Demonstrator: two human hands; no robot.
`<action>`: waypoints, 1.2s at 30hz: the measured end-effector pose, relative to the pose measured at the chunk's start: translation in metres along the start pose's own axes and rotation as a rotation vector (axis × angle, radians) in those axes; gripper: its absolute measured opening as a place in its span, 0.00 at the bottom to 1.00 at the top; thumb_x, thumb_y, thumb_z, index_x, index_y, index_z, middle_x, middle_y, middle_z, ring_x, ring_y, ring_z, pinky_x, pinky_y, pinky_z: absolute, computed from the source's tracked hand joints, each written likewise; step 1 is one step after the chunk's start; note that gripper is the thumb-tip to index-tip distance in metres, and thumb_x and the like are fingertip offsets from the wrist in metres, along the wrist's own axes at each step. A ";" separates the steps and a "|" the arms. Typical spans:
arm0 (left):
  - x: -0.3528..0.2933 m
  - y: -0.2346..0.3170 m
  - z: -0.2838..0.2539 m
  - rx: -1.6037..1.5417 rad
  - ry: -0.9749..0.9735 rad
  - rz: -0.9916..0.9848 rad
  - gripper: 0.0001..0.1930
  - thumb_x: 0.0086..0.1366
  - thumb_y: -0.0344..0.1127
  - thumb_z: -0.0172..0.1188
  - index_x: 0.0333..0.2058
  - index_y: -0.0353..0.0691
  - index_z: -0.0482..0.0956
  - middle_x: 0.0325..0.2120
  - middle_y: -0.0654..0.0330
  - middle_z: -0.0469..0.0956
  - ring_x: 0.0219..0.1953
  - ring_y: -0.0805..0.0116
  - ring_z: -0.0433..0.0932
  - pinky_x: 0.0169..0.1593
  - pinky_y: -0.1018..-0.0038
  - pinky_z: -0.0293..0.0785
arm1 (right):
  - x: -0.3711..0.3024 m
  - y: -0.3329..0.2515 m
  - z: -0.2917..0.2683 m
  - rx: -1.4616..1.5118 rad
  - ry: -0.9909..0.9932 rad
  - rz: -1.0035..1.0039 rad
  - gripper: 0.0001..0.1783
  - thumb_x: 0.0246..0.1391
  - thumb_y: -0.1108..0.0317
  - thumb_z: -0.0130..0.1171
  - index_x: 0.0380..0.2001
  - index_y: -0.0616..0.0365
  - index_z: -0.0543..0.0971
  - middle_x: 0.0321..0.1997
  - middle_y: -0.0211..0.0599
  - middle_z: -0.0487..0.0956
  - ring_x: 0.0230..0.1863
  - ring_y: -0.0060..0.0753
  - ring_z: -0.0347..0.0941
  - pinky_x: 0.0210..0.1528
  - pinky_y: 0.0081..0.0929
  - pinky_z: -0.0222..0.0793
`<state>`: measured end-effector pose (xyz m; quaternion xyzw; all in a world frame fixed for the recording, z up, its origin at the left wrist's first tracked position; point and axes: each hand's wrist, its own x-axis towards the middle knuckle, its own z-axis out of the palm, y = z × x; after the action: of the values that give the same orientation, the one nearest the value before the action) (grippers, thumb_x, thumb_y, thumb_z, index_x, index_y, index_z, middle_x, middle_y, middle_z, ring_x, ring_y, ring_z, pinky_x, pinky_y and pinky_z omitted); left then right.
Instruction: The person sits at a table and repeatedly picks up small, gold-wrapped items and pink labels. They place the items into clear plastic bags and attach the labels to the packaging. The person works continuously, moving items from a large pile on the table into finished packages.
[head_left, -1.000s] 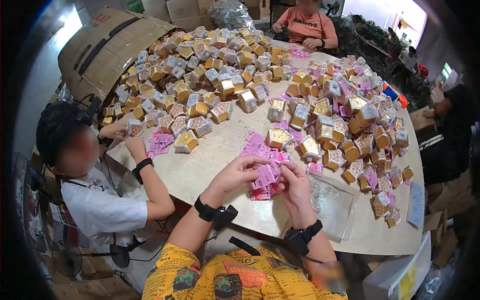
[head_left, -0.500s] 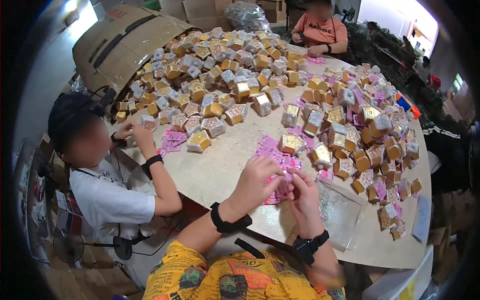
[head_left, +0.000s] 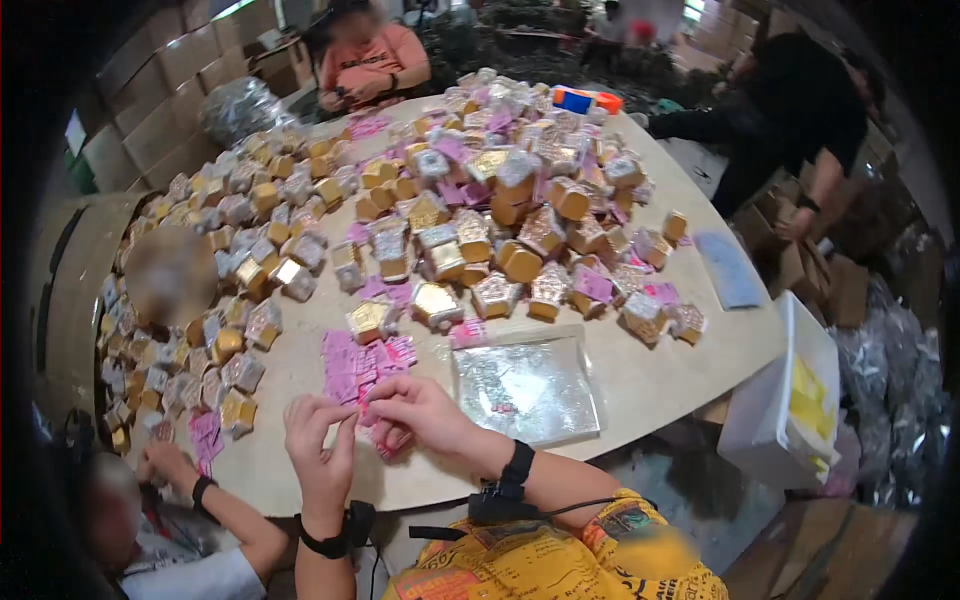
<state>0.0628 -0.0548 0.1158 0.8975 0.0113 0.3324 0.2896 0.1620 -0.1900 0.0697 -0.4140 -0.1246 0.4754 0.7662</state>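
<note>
My left hand [head_left: 322, 445] is closed in a pinch near the front edge of the table, its fingertips against those of my right hand [head_left: 428, 415]. The right hand also pinches; whatever small thing sits between the fingertips is too hidden to name. Under and just beyond both hands lie several pink printed tags [head_left: 342, 368]. To their right is a shallow clear tray [head_left: 528, 420] with shiny film in it. Small house-shaped ornaments in gold and glittery silver stand beyond the tags, the closest being a gold one [head_left: 371, 321].
A large pile of ornaments [head_left: 520, 262], mixed with pink tags, covers the table's far middle; another spreads left. A co-worker's hand [head_left: 165, 458] is at the lower left, and a person in orange [head_left: 375, 65] sits across. A white bin [head_left: 745, 425] stands off the right edge.
My view has swung right, so the table and piles appear shifted left. Both hands stay pinched together over the pink tags. A person in black bending over boxes now shows at the right.
</note>
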 end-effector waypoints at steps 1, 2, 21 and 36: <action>0.001 0.001 0.003 -0.007 0.013 0.028 0.06 0.49 0.20 0.62 0.27 0.35 0.76 0.26 0.56 0.73 0.34 0.59 0.72 0.43 0.67 0.66 | 0.000 -0.001 -0.003 -0.032 0.015 -0.084 0.21 0.58 0.71 0.56 0.53 0.62 0.67 0.39 0.41 0.79 0.26 0.23 0.77 0.22 0.16 0.72; 0.001 0.002 0.007 -0.014 0.028 0.053 0.06 0.50 0.20 0.62 0.27 0.35 0.76 0.26 0.56 0.73 0.34 0.59 0.72 0.44 0.67 0.66 | 0.001 0.000 -0.006 -0.065 0.028 -0.165 0.26 0.58 0.72 0.56 0.58 0.62 0.63 0.42 0.42 0.78 0.28 0.23 0.77 0.23 0.16 0.72; -0.002 0.019 0.013 -0.096 0.060 0.080 0.04 0.53 0.21 0.61 0.28 0.36 0.76 0.24 0.59 0.71 0.33 0.61 0.71 0.57 0.57 0.62 | -0.044 -0.012 -0.011 -0.356 0.114 -0.438 0.19 0.58 0.75 0.55 0.53 0.62 0.74 0.51 0.36 0.75 0.28 0.15 0.74 0.28 0.13 0.70; -0.006 0.035 -0.020 0.120 -0.175 0.242 0.07 0.47 0.22 0.62 0.26 0.36 0.73 0.23 0.58 0.68 0.32 0.57 0.70 0.54 0.53 0.63 | -0.040 -0.001 0.006 -0.184 -0.040 -0.177 0.06 0.56 0.72 0.58 0.34 0.63 0.78 0.20 0.29 0.76 0.17 0.17 0.72 0.18 0.15 0.67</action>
<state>0.0403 -0.0749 0.1424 0.9335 -0.1024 0.2840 0.1934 0.1379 -0.2206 0.0823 -0.4603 -0.2189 0.4007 0.7614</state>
